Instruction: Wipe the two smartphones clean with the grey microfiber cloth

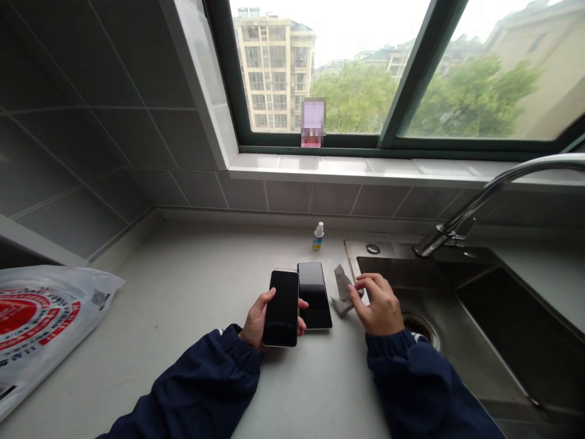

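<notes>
My left hand (255, 321) is wrapped round a smartphone (280, 310), its dark screen facing up and the thumb on its left edge. Just right of it, a second phone or small tablet (315, 296) with a black screen lies on the counter, partly covered by the held phone and my fingertips. My right hand (378, 305) pinches a grey cleaning cloth (342, 286) between thumb and fingers, close to the sink's left rim. The cloth hangs in loose folds. Behind the devices a small white spray bottle (318, 236) with a coloured label stands upright.
A steel sink (439, 317) with a curved faucet (470, 210) takes up the right side. On the left, a white plastic bag (68, 305) with red print lies on the pale counter (192, 274). A tiled wall and a window sill (274, 164) run along the back.
</notes>
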The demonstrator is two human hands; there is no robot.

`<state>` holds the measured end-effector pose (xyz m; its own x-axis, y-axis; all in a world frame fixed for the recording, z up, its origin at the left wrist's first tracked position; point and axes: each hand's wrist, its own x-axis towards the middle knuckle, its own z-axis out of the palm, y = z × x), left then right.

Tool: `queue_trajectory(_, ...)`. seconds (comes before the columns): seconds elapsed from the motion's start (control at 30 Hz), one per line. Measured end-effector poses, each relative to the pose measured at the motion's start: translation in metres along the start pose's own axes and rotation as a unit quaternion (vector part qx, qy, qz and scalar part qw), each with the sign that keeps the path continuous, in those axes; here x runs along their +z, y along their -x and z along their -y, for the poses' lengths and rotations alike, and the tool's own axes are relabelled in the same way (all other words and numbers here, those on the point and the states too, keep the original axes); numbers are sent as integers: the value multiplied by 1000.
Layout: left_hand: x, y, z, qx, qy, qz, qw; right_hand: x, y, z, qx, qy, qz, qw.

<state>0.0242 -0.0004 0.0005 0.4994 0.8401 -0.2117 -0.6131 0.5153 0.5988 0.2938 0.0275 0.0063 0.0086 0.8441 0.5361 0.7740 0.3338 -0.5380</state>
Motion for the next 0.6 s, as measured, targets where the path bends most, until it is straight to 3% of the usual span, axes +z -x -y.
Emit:
queue_trajectory(0.17, -3, -1, 0, -16, -11, 17, 1000, -4, 0, 10, 9, -61, -5, 998)
queue_trajectory(0.3, -7, -1, 1, -37, -17, 42, 998, -4, 6, 24, 51, -158, 32, 986)
queue_trajectory(0.47, -13, -1, 2, -46, 5, 53, 998, 7, 17, 43, 140, -300, 92, 939)
queue_trajectory(0.6, -10, -2, 3, -23, 22, 62, 998, 15, 17, 42, 179, -376, 110, 902)
